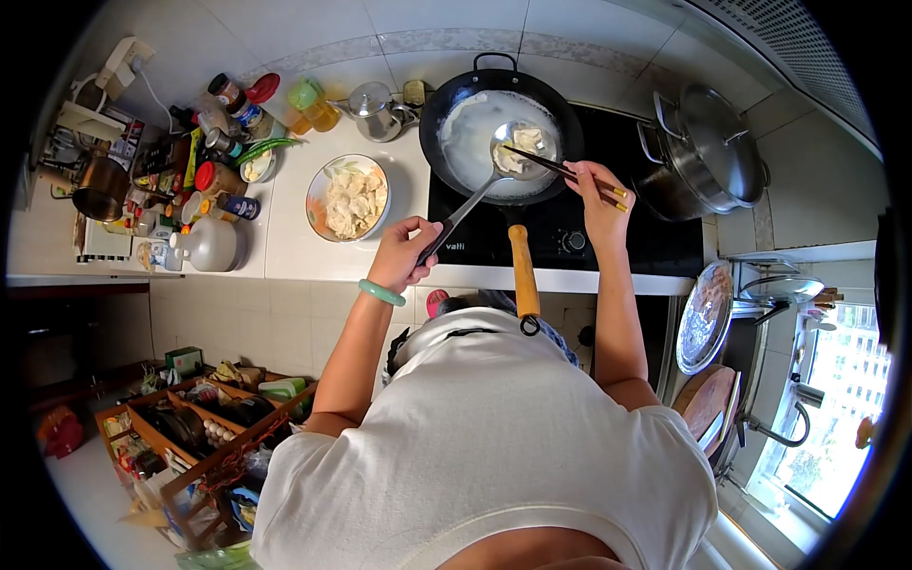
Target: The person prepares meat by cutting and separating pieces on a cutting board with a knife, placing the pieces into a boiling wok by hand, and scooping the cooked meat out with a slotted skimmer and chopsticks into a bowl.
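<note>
My left hand [406,253], with a green bangle at the wrist, is closed around the dark handle of a metal ladle [467,206]. The ladle's round head is over the wok and holds pale, soft-looking pieces of food [526,142]; whether it has holes I cannot tell. Between the fingers of my right hand [602,198] is a pair of dark chopsticks [556,166] with gold ends. Their tips reach the food in the ladle. Cloudy whitish liquid [475,128] fills the black wok [439,138], whose wooden handle [522,271] points toward my body.
A flowered bowl [313,211] of similar pale pieces stands left of the wok. Beyond it are a metal pot [375,114], bottles and jars. A lidded steel stockpot [708,152] sits right on the black cooktop [465,249]. A foil-covered tray [705,318] leans at the right.
</note>
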Demonstrator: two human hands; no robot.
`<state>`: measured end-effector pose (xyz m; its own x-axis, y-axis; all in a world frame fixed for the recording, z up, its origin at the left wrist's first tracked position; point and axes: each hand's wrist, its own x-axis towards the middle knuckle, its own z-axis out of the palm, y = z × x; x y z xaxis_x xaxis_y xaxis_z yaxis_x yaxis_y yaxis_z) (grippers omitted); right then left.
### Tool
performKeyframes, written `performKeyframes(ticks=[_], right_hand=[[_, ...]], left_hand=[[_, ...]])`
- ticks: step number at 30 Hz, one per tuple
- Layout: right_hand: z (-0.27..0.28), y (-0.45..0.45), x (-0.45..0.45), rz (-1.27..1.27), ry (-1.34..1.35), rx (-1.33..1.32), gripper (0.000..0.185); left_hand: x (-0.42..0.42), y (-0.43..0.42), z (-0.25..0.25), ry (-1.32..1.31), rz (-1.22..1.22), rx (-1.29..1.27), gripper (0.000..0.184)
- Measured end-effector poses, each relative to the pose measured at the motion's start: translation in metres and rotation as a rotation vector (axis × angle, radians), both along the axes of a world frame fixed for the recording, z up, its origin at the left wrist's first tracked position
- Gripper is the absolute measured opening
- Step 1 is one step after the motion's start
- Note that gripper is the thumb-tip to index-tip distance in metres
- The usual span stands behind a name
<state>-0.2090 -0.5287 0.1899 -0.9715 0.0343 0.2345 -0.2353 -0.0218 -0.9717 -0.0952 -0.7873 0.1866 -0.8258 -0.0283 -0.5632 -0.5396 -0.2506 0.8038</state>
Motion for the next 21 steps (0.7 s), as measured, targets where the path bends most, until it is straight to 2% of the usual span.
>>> performKeyframes(ticks=[10, 13, 18, 21], right_hand=[[-0.004, -0.002, -0.006, 0.008, -0.011, -0.063, 0.015], [0.001, -0.008, -0.014, -0.066, 0.065, -0.146, 0.015], [0.004, -0.006, -0.033, -0.117, 0.090, -0.128, 0.017], [0.005, 0.004, -0.036, -0.175, 0.108, -0.174, 0.018]], left_hand=[[0.005, -0.001, -0.001, -0.004, 0.019, 0.029, 0.016], [0.007, -0.001, -0.001, -0.017, -0.005, 0.027, 0.016], [0.017, -0.005, 0.002, -0.084, -0.041, 0.093, 0.016], [0.029, -0.009, 0.010, -0.019, 0.004, 0.075, 0.015]])
